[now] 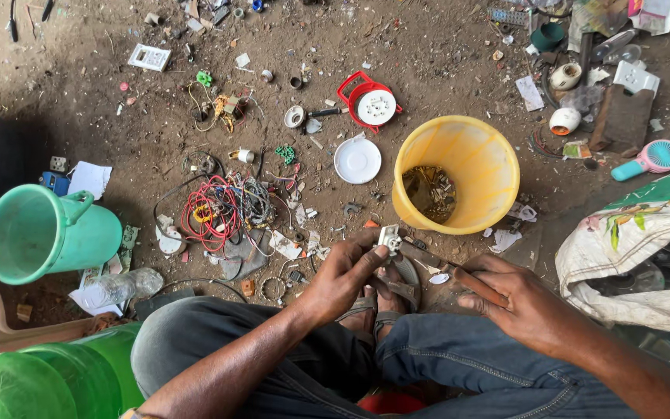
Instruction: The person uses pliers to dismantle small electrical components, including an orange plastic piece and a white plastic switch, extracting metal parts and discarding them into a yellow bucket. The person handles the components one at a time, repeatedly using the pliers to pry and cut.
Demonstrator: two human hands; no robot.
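Switch part (388, 237), small, whitish and boxy, sits pinched in the fingertips of the left hand (343, 273), just in front of the yellow bucket (459, 167), close to its near rim. Seen from the head camera, the left hand's fingers are curled tight around the part, thumb on top, so it is firmly held. The right hand (517, 299), to the right of the bucket's near side, is closed around the handle of a thin dark tool (428, 257) whose tip reaches the part. By its look the part is light, stiff plastic with some metal inside; it is likely brittle at the corners and best gripped by its flat sides, as now. Inside the bucket lies a pile of brownish metal scraps. Left of the bucket on the dirt ground (79, 101) lie a round white disc (357, 160), a red cord reel (367, 102) and a tangle of red and grey wires (222, 208). Farther left a green jug (44, 233) lies on its side. Right of the bucket are a printed sack (630, 248) and a pink hand fan (653, 157).
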